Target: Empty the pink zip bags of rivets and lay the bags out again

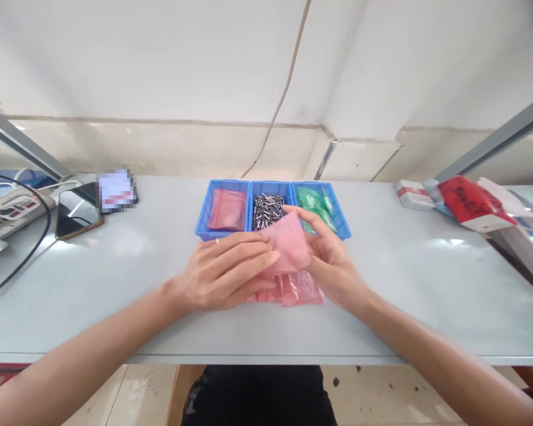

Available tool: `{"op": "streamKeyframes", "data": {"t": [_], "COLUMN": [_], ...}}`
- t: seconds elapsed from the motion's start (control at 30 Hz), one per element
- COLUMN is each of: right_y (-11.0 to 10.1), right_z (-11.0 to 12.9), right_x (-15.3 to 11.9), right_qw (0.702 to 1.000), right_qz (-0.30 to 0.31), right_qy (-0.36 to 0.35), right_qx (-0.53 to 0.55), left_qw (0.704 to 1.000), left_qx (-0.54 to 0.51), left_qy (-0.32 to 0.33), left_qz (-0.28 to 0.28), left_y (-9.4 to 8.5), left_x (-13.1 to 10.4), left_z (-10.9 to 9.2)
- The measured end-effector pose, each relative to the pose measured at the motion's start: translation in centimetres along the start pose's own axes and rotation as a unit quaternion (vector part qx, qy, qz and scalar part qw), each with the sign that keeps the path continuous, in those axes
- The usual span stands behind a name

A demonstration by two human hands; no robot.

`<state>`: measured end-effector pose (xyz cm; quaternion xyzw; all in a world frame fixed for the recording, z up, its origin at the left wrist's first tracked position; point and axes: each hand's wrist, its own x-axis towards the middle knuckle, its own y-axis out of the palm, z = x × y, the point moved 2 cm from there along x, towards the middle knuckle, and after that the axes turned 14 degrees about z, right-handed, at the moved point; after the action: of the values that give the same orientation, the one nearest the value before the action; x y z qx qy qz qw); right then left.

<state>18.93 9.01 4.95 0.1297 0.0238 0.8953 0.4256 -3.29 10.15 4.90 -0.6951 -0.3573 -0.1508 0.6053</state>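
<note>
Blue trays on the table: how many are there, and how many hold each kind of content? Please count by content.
Blue tray with pink bags: 1
Blue tray with small metal pins: 1
Blue tray with green bags: 1
Total: 3 blue trays, side by side behind both hands, which hold a pink bag.

The pale grey surface [404, 278] carries three blue bins [270, 208] side by side, pink bags [299, 289] (a loose pile), a phone [75, 216], a power strip [9, 210] and boxes [457, 204].

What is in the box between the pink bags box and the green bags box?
In the head view, the middle blue bin holds small metal pins, between the pink bags and green bags.
</note>
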Motion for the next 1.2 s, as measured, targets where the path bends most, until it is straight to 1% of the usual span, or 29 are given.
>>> {"op": "streamKeyframes", "data": {"t": [0.03,0.07,0.1,0.13,0.2,0.23,0.27,0.3,0.37,0.4,0.47,0.57,0.63,0.7,0.73,0.77,0.8,0.83,0.87,0.9,0.93,0.97,1.0,1.1,1.13,1.2], "right_y": [-0.1,-0.1,-0.1,-0.2,-0.2,-0.2,-0.3,-0.3,-0.3,-0.3,-0.2,0.1,0.2,0.2,0.2,0.1,0.1,0.1,0.2,0.2,0.3,0.3,0.3,0.3,0.3,0.3], "right_z": [0.1,0.2,0.3,0.4,0.5,0.5,0.5,0.4,0.3,0.2,0.0,-0.3,-0.5,-0.6,-0.5,-0.4,-0.2,-0.1,0.0,0.0,-0.1,-0.2,-0.4,-1.2,-1.4,-1.4], "right_x": [0.0,0.0,0.0,0.0,-0.2,-0.2,-0.3,-0.3,-0.3,-0.4,-0.4,-0.6,-0.8,-0.8,-0.8,-0.8,-0.8,-0.8,-0.9,-0.9,-0.9,-0.9,-0.8,-0.7,-0.6,-0.5], "right_qw": [1.0,0.999,0.998,0.997,0.997,0.997,0.998,0.998,0.997,0.996,0.993,0.98,0.966,0.944,0.925,0.895,0.852,0.8,0.747,0.703,0.674,0.658,0.652,0.649,0.654,0.672], "right_qz": [0.015,0.031,0.045,0.056,0.062,0.058,0.052,0.047,0.04,0.04,0.037,0.03,0.032,0.04,0.043,0.045,0.049,0.051,0.052,0.051,0.048,0.044,0.041,0.047,0.054,0.067], "right_qy": [-0.006,-0.016,-0.027,-0.037,-0.049,-0.048,-0.045,-0.041,-0.037,-0.036,-0.034,-0.036,-0.046,-0.062,-0.077,-0.099,-0.125,-0.15,-0.167,-0.173,-0.163,-0.136,-0.099,0.018,0.047,0.083], "right_qx": [0.009,0.02,0.029,0.033,0.022,0.009,-0.005,-0.02,-0.049,-0.065,-0.107,-0.191,-0.251,-0.322,-0.371,-0.433,-0.506,-0.579,-0.641,-0.688,-0.719,-0.739,-0.75,-0.759,-0.753,-0.732], "left_qw": [1.0,1.0,0.998,0.993,0.967,0.947,0.927,0.916,0.913,0.918,0.934,0.952,0.954,0.948,0.943,0.937,0.933,0.931,0.93,0.93,0.93,0.929,0.929,0.932,0.933,0.934], "left_qx": [0.005,0.02,0.043,0.068,0.079,0.059,0.021,-0.024,-0.052,-0.04,0.036,0.176,0.228,0.254,0.264,0.271,0.274,0.274,0.271,0.268,0.265,0.263,0.259,0.235,0.226,0.213], "left_qy": [-0.01,-0.02,-0.038,-0.07,-0.186,-0.254,-0.314,-0.348,-0.377,-0.376,-0.347,-0.25,-0.196,-0.18,-0.181,-0.186,-0.19,-0.192,-0.194,-0.2,-0.206,-0.211,-0.215,-0.22,-0.221,-0.223], "left_qz": [0.005,-0.006,-0.03,-0.067,-0.154,-0.186,-0.202,-0.198,-0.15,-0.119,-0.069,-0.022,0.016,0.068,0.094,0.117,0.137,0.149,0.154,0.153,0.152,0.153,0.155,0.168,0.172,0.179], "left_y": [0.0,0.0,-0.2,-0.6,-1.4,-1.8,-2.1,-2.3,-2.5,-2.5,-2.6,-2.5,-2.2,-1.8,-1.6,-1.4,-1.3,-1.2,-1.1,-1.1,-1.1,-1.1,-1.1,-1.0,-0.9,-0.9], "left_x": [0.0,0.1,0.1,0.1,-0.1,-0.3,-0.5,-0.7,-1.0,-1.0,-1.0,-0.6,-0.4,-0.5,-0.5,-0.6,-0.7,-0.8,-0.8,-0.8,-0.8,-0.7,-0.6,-0.4,-0.3,-0.3], "left_z": [0.1,0.1,0.2,0.4,1.3,2.0,2.8,3.7,5.1,5.6,6.0,5.3,4.7,4.4,4.4,4.5,4.5,4.5,4.5,4.5,4.4,4.3,4.3,4.2,4.2,4.3]}}
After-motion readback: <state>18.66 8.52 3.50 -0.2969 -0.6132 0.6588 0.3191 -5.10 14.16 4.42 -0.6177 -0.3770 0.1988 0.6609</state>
